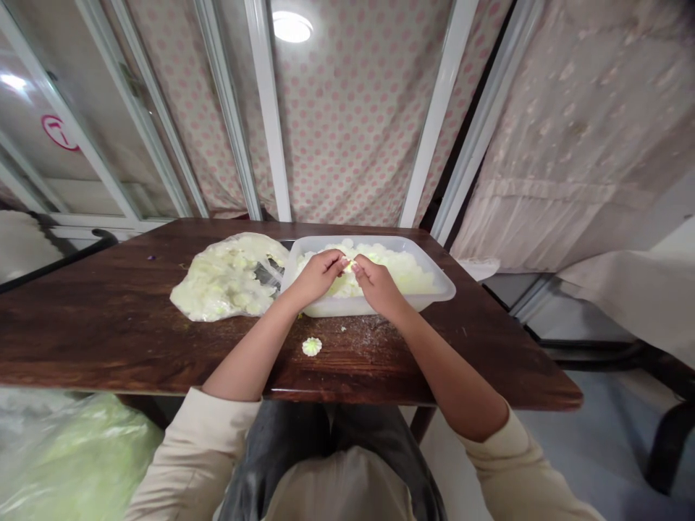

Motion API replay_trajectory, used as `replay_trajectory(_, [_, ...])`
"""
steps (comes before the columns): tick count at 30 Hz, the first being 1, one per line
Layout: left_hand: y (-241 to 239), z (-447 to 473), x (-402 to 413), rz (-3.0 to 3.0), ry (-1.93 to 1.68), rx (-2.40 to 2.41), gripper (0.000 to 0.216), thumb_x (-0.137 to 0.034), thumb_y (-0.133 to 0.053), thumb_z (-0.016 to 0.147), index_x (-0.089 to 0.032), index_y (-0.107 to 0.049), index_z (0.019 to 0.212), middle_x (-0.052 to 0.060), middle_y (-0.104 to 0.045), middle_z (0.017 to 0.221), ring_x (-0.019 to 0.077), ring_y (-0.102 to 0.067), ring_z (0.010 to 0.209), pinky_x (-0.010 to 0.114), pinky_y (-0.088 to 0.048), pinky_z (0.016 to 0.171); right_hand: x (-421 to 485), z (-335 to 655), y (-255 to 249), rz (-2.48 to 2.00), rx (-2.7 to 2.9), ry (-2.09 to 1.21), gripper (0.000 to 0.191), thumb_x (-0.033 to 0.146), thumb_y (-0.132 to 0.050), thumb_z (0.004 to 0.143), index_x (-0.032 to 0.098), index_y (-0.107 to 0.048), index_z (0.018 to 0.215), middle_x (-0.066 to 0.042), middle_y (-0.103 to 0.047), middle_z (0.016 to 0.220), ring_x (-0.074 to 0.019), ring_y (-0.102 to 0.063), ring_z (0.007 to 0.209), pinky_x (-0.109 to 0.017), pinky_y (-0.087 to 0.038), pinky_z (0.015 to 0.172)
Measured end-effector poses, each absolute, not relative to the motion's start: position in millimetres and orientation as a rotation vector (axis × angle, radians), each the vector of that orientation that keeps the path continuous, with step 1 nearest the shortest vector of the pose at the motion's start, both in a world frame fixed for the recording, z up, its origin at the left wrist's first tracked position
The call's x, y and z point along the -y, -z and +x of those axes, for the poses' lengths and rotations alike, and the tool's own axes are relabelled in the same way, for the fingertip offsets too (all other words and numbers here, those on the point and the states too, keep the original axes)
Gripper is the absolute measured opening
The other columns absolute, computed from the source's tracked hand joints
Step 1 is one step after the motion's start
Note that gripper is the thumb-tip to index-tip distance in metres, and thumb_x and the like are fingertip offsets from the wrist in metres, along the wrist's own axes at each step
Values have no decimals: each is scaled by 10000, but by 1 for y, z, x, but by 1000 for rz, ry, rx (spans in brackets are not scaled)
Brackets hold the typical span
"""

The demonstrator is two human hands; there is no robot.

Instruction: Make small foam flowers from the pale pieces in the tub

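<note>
Over a white translucent plastic tub [331,307], my left hand [321,273] and my right hand [376,284] come together with fingers pinched. Between the fingertips is a small pale yellow-white piece, shaped like a flower [350,265], mostly covered by the fingers. Many similar pale pieces [405,269] fill the tub. One round, scalloped piece with a yellow-green centre [311,346] lies alone on the table, in front of the tub. Left of the tub, a clear plastic bag [225,282] full of pale yellow pieces rests on its side, its mouth towards the tub.
The dark wooden table [108,318] has its front edge close to my lap. Small crumbs [369,340] are scattered before the tub. A large clear bag with yellow-green contents [81,456] sits below at left. Framed glass panels and a dotted curtain [352,123] stand behind.
</note>
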State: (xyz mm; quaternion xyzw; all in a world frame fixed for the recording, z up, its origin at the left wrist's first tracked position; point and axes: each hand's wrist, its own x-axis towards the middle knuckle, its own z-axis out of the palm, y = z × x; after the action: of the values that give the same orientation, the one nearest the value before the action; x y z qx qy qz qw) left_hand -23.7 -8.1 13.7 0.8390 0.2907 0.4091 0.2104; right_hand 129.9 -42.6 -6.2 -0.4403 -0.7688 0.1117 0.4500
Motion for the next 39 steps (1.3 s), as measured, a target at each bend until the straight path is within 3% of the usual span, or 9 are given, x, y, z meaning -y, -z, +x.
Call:
replay_trajectory(3, [-14, -23, 8, 2349, -1124, -833, 306, -313, -390, 860, -154, -433, 603, -25, -439, 563, 99, -421, 573, 227, -319, 566, 38, 131, 7, -1061, 1846, -352, 285, 377, -332, 882, 200, -356, 661, 33, -382, 578, -114, -388, 546, -243, -305, 547])
replay_trajectory(7, [-12, -21, 9, 2420, -1143, -892, 319, -290, -412, 844, -151, -420, 557, -25, -417, 551, 97, -397, 558, 233, -292, 554, 31, 134, 9, -1010, 1762, -430, 164, 349, -400, 852, 201, -432, 788, 16, -477, 691, -125, -456, 627, -254, -351, 602])
replay_trajectory(18, [-12, -25, 7, 2262, -1048, -754, 356, -376, -381, 859, -149, -447, 593, -22, -460, 567, 91, -432, 550, 222, -334, 559, 36, 135, 6, -1029, 1828, -505, 312, 412, -335, 878, 200, -365, 651, 36, -413, 566, -114, -426, 550, -249, -341, 573])
replay_trajectory(23, [-11, -24, 7, 2318, -1060, -806, 363, -390, -375, 861, -149, -454, 601, -19, -465, 566, 95, -437, 557, 221, -330, 556, 29, 137, 9, -950, 1791, -599, 260, 430, -386, 856, 201, -410, 735, 23, -453, 670, -126, -509, 639, -254, -385, 616])
replay_trajectory(28, [-10, -23, 8, 2334, -1022, -789, 343, -385, -368, 865, -156, -436, 619, -23, -454, 571, 94, -426, 560, 217, -329, 555, 27, 139, 10, -1011, 1836, -539, 266, 416, -336, 877, 205, -393, 724, 32, -422, 617, -123, -456, 590, -261, -358, 590])
replay_trajectory(34, [-9, -24, 7, 2264, -985, -755, 312, -380, -446, 827, -152, -436, 614, -29, -438, 572, 87, -404, 556, 215, -319, 551, 30, 138, 9, -1083, 1819, -470, 287, 402, -306, 887, 210, -362, 682, 44, -377, 554, -116, -394, 524, -259, -312, 544])
replay_trajectory(39, [-7, -22, 4, 2161, -1002, -706, 198, -324, -547, 761, -141, -525, 689, -27, -459, 612, 79, -393, 567, 213, -321, 553, 27, 139, 11, -1030, 1648, -587, 339, 474, -330, 870, 217, -307, 650, 58, -367, 500, -104, -380, 470, -251, -320, 509])
